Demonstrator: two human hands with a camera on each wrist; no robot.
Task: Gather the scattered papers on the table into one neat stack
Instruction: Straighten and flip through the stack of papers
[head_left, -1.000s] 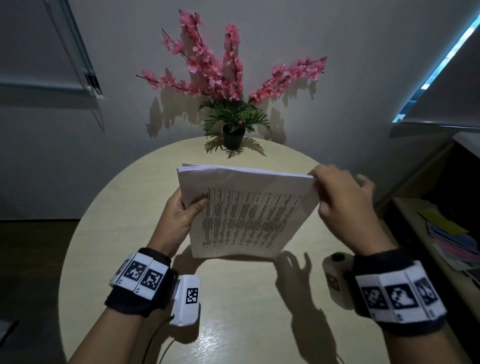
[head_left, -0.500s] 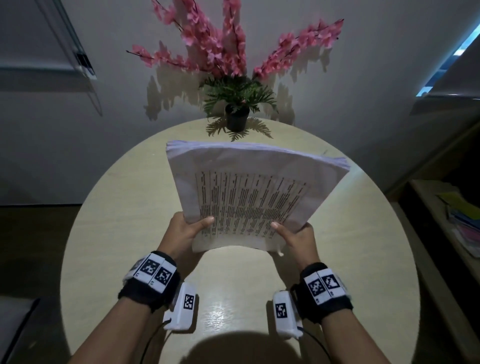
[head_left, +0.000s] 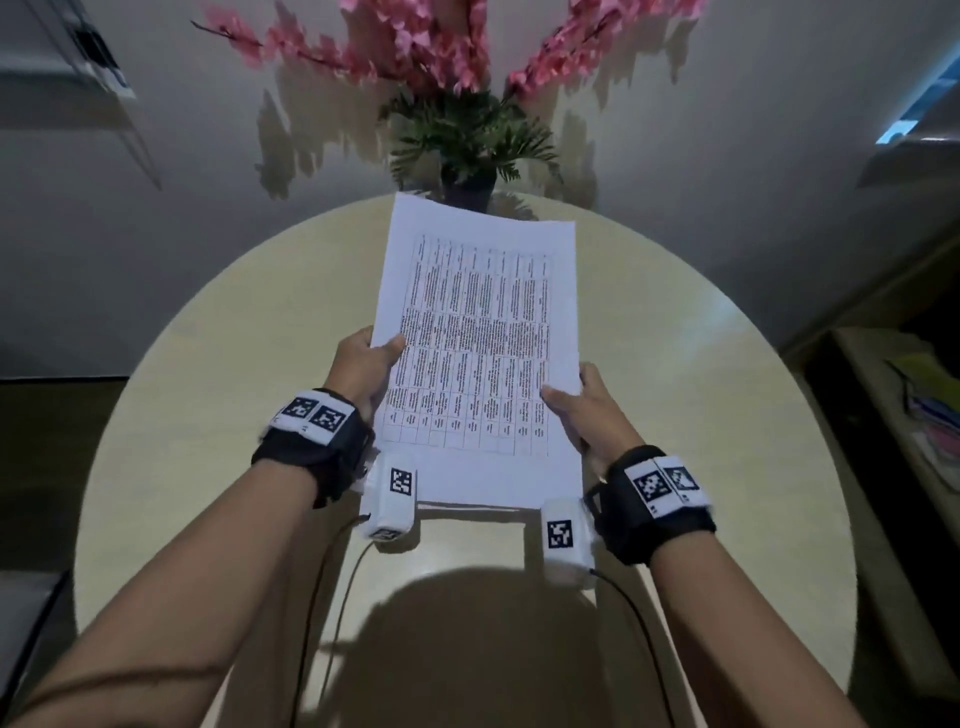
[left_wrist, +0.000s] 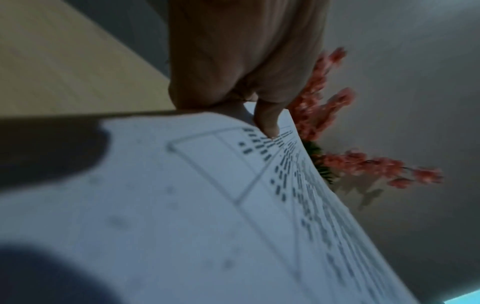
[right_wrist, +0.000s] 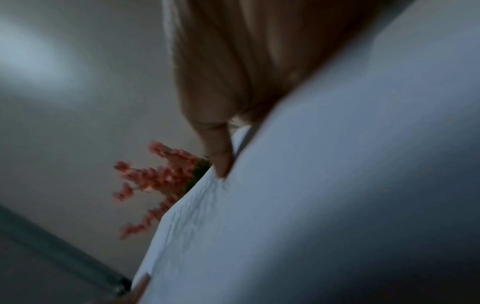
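Observation:
A stack of white papers (head_left: 483, 338) with a printed table on the top sheet is held lengthwise over the round table (head_left: 208, 389), its near end close to the tabletop. My left hand (head_left: 371, 358) grips the stack's left edge, thumb on top. My right hand (head_left: 582, 405) grips the right edge, thumb on the top sheet. In the left wrist view my thumb presses the papers (left_wrist: 233, 205) near the printed text. The right wrist view shows a thumb on the papers (right_wrist: 311, 205), and the sheet edges look lined up.
A potted plant with pink flowers (head_left: 467, 135) stands at the table's far edge, just beyond the stack. A low shelf with coloured folders (head_left: 924, 415) is on the right. Wrist camera cables (head_left: 332, 597) trail over the near tabletop.
The stack was turned from landscape to lengthwise. My right hand moved from the top right corner to the right edge, and both hands came nearer and lower toward the table.

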